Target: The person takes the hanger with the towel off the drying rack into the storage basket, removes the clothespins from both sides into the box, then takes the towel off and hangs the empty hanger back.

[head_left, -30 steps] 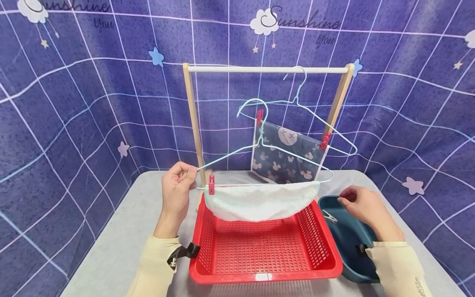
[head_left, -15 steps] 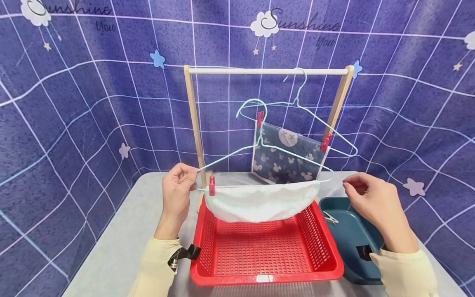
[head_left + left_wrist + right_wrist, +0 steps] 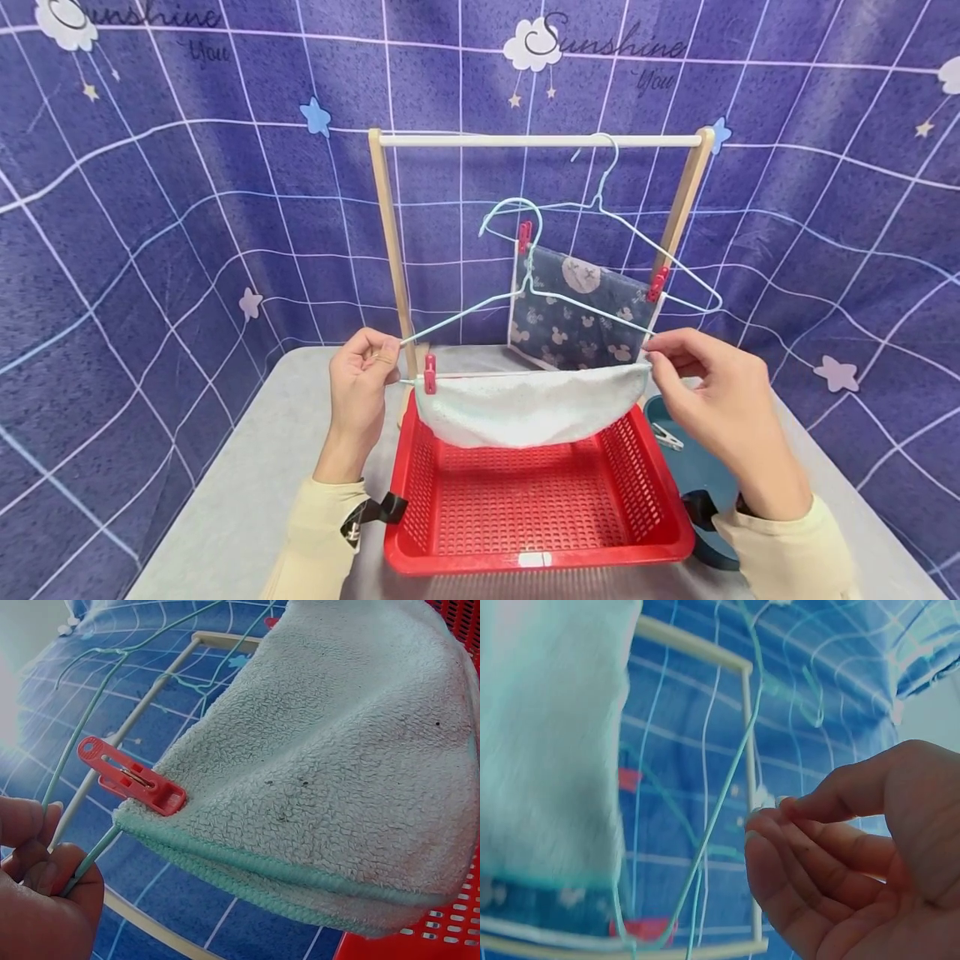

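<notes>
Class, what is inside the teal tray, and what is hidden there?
One pale clothespin shows inside the teal tray. The right hand and sleeve cover much of the rest, so anything beneath them cannot be seen.

Left hand (image 3: 358, 379) pinches, fingers (image 3: 366, 337) curled; right hand (image 3: 720, 400) reaches inward, fingers bent toward the thumb (image 3: 669, 382).

I am counting two hands: left hand (image 3: 358, 392), right hand (image 3: 716, 400). Also showing are two hangers (front hanger (image 3: 528, 283), rear hanger (image 3: 599, 202)), two cloths (white cloth (image 3: 528, 408), dark cloth (image 3: 558, 335)), three red clips (image 3: 430, 374), one rack (image 3: 465, 141) and one red basket (image 3: 465, 564). Toward the table's (image 3: 255, 450) right edge, one blue tray (image 3: 693, 468) is holding one pale clip (image 3: 667, 437).
</notes>
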Tool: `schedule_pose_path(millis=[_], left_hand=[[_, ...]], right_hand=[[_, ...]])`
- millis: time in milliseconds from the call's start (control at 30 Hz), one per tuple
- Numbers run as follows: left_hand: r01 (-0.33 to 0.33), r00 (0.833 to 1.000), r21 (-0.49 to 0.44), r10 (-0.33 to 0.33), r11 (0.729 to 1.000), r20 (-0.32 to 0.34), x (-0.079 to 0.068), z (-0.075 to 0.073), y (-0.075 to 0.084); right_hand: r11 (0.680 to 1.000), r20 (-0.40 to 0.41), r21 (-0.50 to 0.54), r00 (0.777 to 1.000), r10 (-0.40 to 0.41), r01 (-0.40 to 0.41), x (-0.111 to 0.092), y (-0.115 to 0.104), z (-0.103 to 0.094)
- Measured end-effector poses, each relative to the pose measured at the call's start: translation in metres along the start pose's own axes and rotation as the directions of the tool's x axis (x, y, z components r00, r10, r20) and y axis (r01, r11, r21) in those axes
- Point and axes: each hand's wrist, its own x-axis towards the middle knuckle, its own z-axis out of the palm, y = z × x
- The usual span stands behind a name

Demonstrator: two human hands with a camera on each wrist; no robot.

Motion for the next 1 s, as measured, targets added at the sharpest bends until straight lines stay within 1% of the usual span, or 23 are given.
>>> schedule_pose_path(millis=[67, 200, 333, 500, 633, 733, 833, 1000], left_hand=[[0.001, 1.000, -0.011, -0.001, 1.000, -0.003, 0.000, 0.001, 0.000], [0.006, 1.000, -0.028, -0.006, 1.000, 0.002, 0.000, 0.003, -0.001], [0.001, 1.000, -0.028, -0.001, 1.000, 0.009, 0.001, 0.004, -0.001], [0.007, 1.000, -0.025, -0.006, 1.000, 0.013, 0.000, 0.004, -0.001], [0.014, 1.000, -0.028, -0.014, 1.000, 0.013, 0.000, 0.004, -0.002], [0.018, 1.000, -0.032, -0.017, 0.999, 0.011, -0.001, 0.004, -0.002], [0.019, 1.000, -0.031, -0.018, 0.999, 0.013, -0.001, 0.004, -0.002], [0.024, 0.999, -0.034, -0.023, 0.999, 0.029, -0.003, 0.006, -0.003]], right_hand=[[0.999, 0.016, 0.029, 0.999, -0.042, 0.042, 0.004, -0.008, 0.005], [0.994, 0.056, 0.061, 0.994, -0.094, 0.090, 0.010, -0.021, 0.016], [0.987, 0.117, 0.122, 0.986, -0.117, 0.103, 0.016, -0.031, 0.033], [0.975, 0.192, 0.197, 0.971, -0.140, 0.102, 0.022, -0.045, 0.057], [0.963, 0.213, 0.241, 0.961, -0.174, 0.121, 0.026, -0.054, 0.079], [0.949, 0.228, 0.277, 0.949, -0.217, 0.150, 0.030, -0.060, 0.097], [0.937, 0.273, 0.318, 0.933, -0.234, 0.141, 0.034, -0.066, 0.114], [0.935, 0.372, 0.345, 0.903, -0.215, 0.081, 0.038, -0.078, 0.135]])
